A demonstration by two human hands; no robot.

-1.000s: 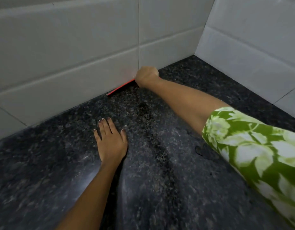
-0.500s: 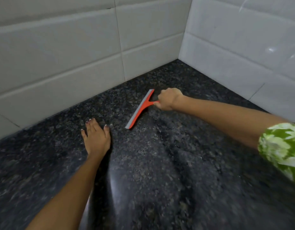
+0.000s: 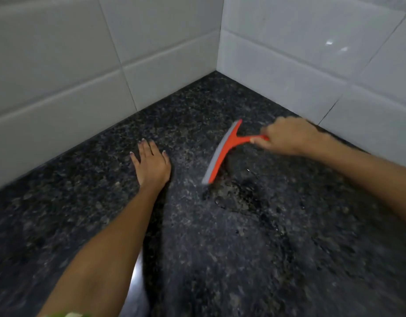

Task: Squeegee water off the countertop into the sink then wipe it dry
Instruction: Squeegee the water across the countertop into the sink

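Plastic squeegee, red with a grey rubber blade, looks light and stiff; only the blade edge should bend, and wet plastic can slip; your right hand holds it by the short handle, fingers curled around it, which I judge the correct place to take it; the blade lies on the dark surface near the back right corner, with a puddle of water just beside its near end; your left hand rests flat on the surface, fingers straight, holding nothing; the sink is not in view.
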